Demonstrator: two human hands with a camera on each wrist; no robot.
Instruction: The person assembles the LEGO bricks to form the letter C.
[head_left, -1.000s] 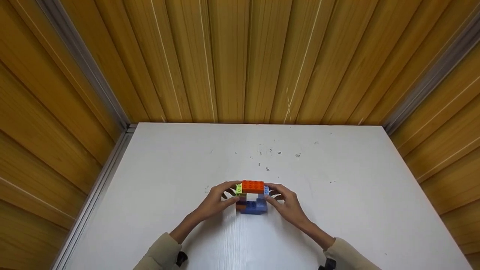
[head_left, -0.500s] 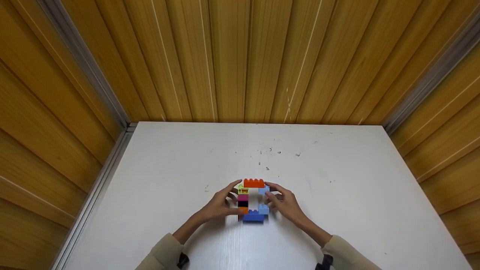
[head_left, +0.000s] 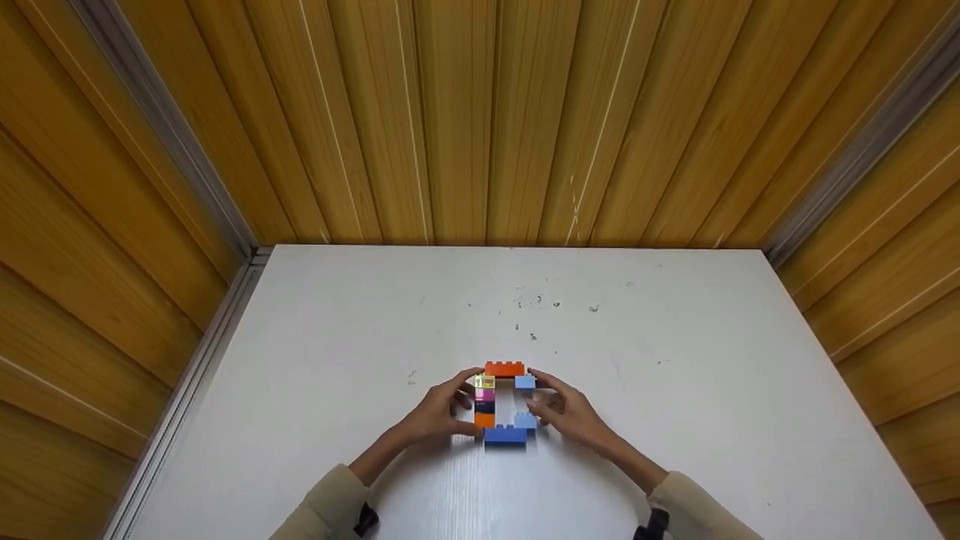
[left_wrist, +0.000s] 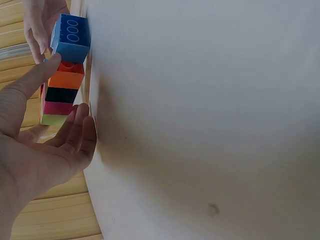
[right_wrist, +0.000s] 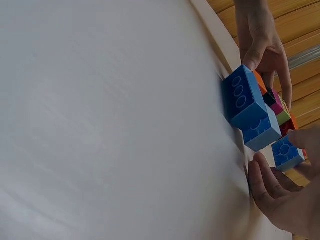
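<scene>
Both hands hold a ring-shaped structure of toy building bricks, its open middle facing me in the head view. An orange-red brick (head_left: 505,369) tops it and a blue brick (head_left: 505,436) forms the bottom. The left column stacks a lime brick (head_left: 484,382), a pink brick (head_left: 484,394), a black one and an orange one. On the right, an upper light blue brick (head_left: 525,382) and a lower light blue brick (head_left: 526,421) stand apart with a gap. My left hand (head_left: 439,411) grips the left column, thumb low, index finger high. My right hand (head_left: 574,411) pinches around the upper light blue brick.
The structure is over a white table (head_left: 337,322) with small dark marks toward the back. Yellow wood-look panels (head_left: 457,120) rise behind it and at both sides. A grey metal rail (head_left: 199,390) runs along the left edge.
The brick structure has tipped so its studded top turned away and its open front faces the head camera. The left thumb slid down to the bottom of the left column.
</scene>
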